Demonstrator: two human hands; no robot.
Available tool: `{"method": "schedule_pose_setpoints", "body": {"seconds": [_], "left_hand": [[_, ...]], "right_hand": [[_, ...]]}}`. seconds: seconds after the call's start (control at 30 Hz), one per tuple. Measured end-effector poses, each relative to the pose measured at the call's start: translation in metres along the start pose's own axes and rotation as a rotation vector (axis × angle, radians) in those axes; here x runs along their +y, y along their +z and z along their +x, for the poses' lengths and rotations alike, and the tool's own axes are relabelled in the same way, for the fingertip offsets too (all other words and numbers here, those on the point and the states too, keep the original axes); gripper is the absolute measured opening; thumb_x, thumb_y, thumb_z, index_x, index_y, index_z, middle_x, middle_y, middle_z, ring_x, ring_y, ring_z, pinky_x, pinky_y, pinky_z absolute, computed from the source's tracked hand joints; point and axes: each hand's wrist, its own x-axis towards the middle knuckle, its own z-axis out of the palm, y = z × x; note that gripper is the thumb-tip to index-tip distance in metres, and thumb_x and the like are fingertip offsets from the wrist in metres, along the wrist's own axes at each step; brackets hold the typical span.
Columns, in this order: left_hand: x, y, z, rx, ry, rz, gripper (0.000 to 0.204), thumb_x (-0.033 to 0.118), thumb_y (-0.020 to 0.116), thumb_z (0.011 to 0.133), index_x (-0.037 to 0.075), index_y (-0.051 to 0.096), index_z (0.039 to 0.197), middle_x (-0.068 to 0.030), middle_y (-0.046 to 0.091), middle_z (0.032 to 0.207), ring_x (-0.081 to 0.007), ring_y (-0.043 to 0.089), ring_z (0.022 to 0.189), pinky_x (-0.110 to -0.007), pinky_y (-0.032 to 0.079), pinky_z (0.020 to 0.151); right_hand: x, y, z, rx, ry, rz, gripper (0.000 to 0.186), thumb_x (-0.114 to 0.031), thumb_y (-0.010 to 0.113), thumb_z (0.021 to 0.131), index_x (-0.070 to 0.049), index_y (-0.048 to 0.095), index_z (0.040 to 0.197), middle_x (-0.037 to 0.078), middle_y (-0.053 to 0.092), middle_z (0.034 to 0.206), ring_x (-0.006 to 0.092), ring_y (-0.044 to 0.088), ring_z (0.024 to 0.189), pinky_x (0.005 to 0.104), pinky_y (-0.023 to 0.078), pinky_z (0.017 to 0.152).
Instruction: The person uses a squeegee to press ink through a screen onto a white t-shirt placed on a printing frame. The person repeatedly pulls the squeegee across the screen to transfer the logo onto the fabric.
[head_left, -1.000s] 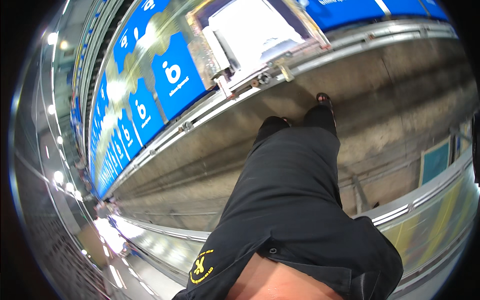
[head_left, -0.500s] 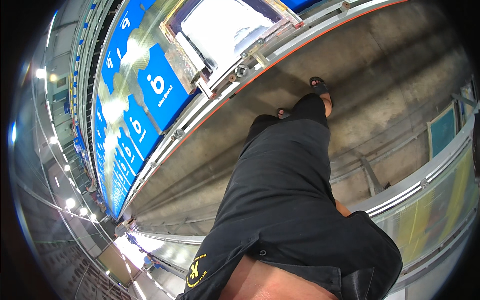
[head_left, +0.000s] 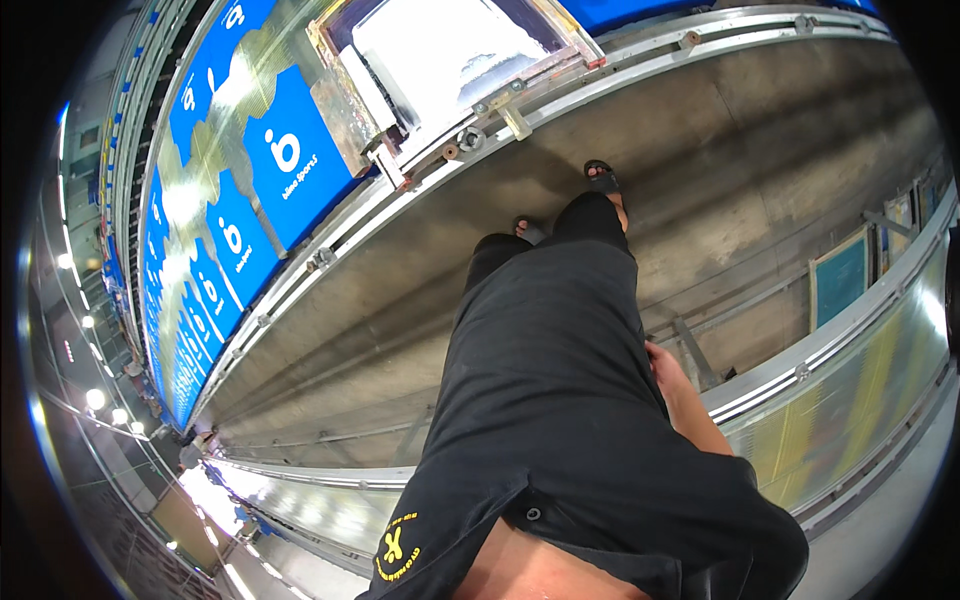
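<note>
My right hand (head_left: 661, 362) hangs low beside my black trousers, with the bare forearm coming out of the black sleeve. Its fingers are mostly hidden against the dark cloth, so I cannot make out their shape or anything in them. Nowhere in the head view does my left hand appear. Ahead of me, on a long print table, lies a framed printing screen (head_left: 362, 141) with white ink (head_left: 425, 55) spread over its mesh. Left of it are blue fabric pieces (head_left: 318, 165) with white printed marks, laid in a row. Neither the screen nor the cloth is touched by a visible hand.
A metal rail (head_left: 330, 250) with clamps and bolts edges the table. I stand on a concrete aisle floor (head_left: 740, 130). Behind me runs a second long table (head_left: 850, 420), with a teal framed screen (head_left: 840, 282) leaning below it. Ceiling lights (head_left: 95, 400) show at far left.
My right hand and forearm have come into view beside my hip. The whole scene has shifted somewhat left in the picture, and more of the teal screen's surroundings show.
</note>
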Motion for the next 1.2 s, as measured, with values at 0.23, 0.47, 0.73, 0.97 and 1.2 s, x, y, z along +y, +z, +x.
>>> {"method": "schedule_pose_setpoints", "body": {"seconds": [0.23,0.47,0.73,0.97,1.2], "left_hand": [[-0.003,0.018,0.006,-0.016,-0.029,-0.050,0.035,0.039,0.056,0.117,0.007,0.065,0.108,-0.0060,0.067,0.085,-0.0221,0.070,0.082,-0.038,0.059,0.082],[0.001,0.050,0.009,-0.035,-0.037,-0.097,0.035,0.040,0.056,0.117,0.007,0.065,0.109,-0.0070,0.070,0.089,-0.0227,0.072,0.085,-0.039,0.060,0.084],[0.004,0.087,0.027,-0.139,-0.064,-0.236,0.034,0.040,0.057,0.117,0.008,0.065,0.112,-0.0076,0.073,0.095,-0.0233,0.073,0.088,-0.040,0.061,0.086],[-0.055,0.070,0.055,0.001,0.282,0.030,0.058,0.020,0.070,0.111,0.009,0.041,0.160,-0.0062,0.071,0.103,-0.0137,0.068,0.091,-0.032,0.058,0.082],[-0.038,0.136,0.011,0.074,0.190,-0.082,0.079,0.014,0.076,0.104,0.011,0.034,0.172,-0.0044,0.071,0.112,-0.0077,0.062,0.076,-0.026,0.051,0.066]], "right_hand": [[-0.085,0.115,-0.162,-0.015,-0.289,-0.230,0.044,-0.056,0.056,0.114,-0.013,0.063,0.107,-0.005,0.038,0.060,0.0165,0.045,0.059,0.0444,0.051,0.081],[-0.136,0.257,-0.216,-0.188,-0.481,-0.526,0.037,-0.043,0.054,0.119,-0.008,0.065,0.112,-0.003,0.044,0.060,0.0138,0.045,0.056,0.0367,0.048,0.069],[-0.174,0.371,-0.193,-0.134,-0.519,-0.778,0.035,-0.037,0.066,0.114,-0.002,0.066,0.107,-0.001,0.058,0.078,0.0079,0.051,0.060,0.0259,0.044,0.052],[-0.177,0.403,-0.166,-0.080,-0.482,-0.881,0.035,-0.032,0.072,0.111,-0.009,0.058,0.134,-0.003,0.052,0.074,0.0038,0.042,0.050,0.0213,0.032,0.042],[-0.199,0.395,-0.166,-0.093,-0.612,-0.869,0.024,-0.015,0.074,0.107,-0.007,0.061,0.126,-0.005,0.049,0.070,0.0028,0.037,0.048,0.0240,0.026,0.041]]}}
